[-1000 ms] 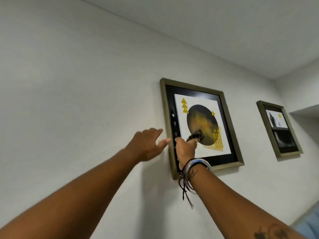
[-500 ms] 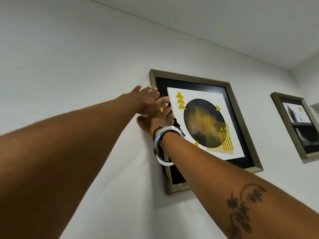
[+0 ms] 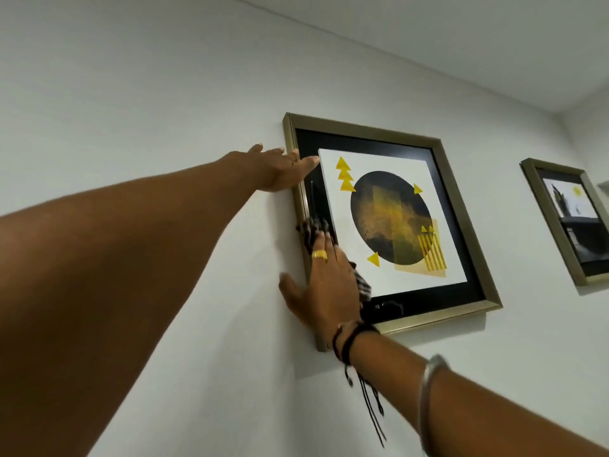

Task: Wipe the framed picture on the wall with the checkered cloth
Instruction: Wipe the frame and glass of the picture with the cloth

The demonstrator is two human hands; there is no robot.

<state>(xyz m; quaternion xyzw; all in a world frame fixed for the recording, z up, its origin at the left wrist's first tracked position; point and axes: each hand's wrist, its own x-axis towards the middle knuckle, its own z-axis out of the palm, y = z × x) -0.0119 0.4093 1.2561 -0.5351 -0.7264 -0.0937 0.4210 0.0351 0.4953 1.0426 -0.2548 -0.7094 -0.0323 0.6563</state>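
Observation:
The framed picture (image 3: 438, 150) hangs on the white wall, a gold frame around a black mat and a print with a dark circle and yellow triangles. My left hand (image 3: 280, 171) lies flat with fingers spread on the frame's upper left corner. My right hand (image 3: 324, 285) presses the dark checkered cloth (image 3: 361, 285) flat against the frame's lower left side. Most of the cloth is hidden under the palm; striped bits stick out above the fingers and at the right of the hand.
A second, smaller gold-framed picture (image 3: 557, 232) hangs further right on the same wall, near the corner. The ceiling (image 3: 461, 37) runs close above. Bare wall spreads left of and below the frames.
My right hand has slid down the frame's left side with the cloth, from beside my left hand to the lower left. My left hand stays at the upper left corner.

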